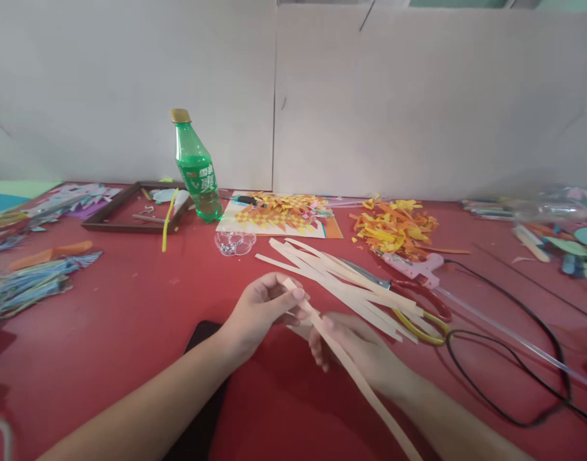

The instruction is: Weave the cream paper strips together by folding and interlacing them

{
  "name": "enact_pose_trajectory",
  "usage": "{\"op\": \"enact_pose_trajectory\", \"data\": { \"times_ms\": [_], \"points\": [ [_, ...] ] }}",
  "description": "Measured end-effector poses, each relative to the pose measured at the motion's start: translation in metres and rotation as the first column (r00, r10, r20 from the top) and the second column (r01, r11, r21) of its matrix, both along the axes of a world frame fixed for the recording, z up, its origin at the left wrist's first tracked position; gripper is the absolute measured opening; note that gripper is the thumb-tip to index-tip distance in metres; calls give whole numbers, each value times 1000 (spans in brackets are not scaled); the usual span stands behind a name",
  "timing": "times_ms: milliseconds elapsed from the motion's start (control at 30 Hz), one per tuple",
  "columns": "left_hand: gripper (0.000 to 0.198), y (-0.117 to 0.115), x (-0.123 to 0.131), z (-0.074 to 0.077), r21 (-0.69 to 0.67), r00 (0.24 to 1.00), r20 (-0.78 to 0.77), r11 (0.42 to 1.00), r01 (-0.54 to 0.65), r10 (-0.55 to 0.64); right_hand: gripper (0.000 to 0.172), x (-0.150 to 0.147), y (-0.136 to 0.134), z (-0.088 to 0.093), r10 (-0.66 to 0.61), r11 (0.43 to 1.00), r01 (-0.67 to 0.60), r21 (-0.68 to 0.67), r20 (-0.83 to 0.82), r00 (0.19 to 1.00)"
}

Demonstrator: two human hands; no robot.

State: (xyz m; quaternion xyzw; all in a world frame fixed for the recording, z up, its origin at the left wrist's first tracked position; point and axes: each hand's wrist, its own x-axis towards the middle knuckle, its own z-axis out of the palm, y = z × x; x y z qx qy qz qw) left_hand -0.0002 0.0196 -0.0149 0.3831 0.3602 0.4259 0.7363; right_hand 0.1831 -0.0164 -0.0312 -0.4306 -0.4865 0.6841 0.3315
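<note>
A long cream paper strip (pixel 355 374) runs from my left hand down to the lower right. My left hand (pixel 269 307) pinches its upper end between thumb and fingers. Lower along the strip, my right hand (pixel 353 346) is closed around it, the thumb lying on top. A pale piece shows behind the fingers, mostly hidden. Just beyond my hands lies a loose pile of cream strips (pixel 341 282), partly over scissors (pixel 420 301) with red and yellow handles.
A green bottle (pixel 197 173) stands behind, beside a brown frame (pixel 125 224). Yellow and orange paper pieces (pixel 394 227) lie near a pink glue gun (pixel 415 269) with a black cable. A dark phone (pixel 201 336) rests under my left forearm. Blue strips (pixel 31 285) lie left.
</note>
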Motion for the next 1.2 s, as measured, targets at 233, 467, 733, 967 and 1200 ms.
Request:
{"op": "enact_pose_trajectory", "data": {
  "times_ms": [233,467,733,967,1200],
  "points": [
    [32,-3,8,-3,38,992,-89,995,96,-93,43,3,1,0,-131,991,127,-51,-78,988],
    [26,-4,6,0,104,989,-103,988,116,-105,29,4,2,0,-134,984,101,-143,-238,962],
    [36,-4,8,-3,88,994,-25,990,108,-106,27,5,6,-4,-190,980,168,-104,-258,947],
    [36,-2,8,-4,121,995,-40,988,96,-92,29,4,7,-2,-231,972,218,-85,-202,952],
    [36,-1,8,-2,106,992,-110,992,69,-57,28,4,6,3,-223,975,221,-26,-151,963]
  ]
}}
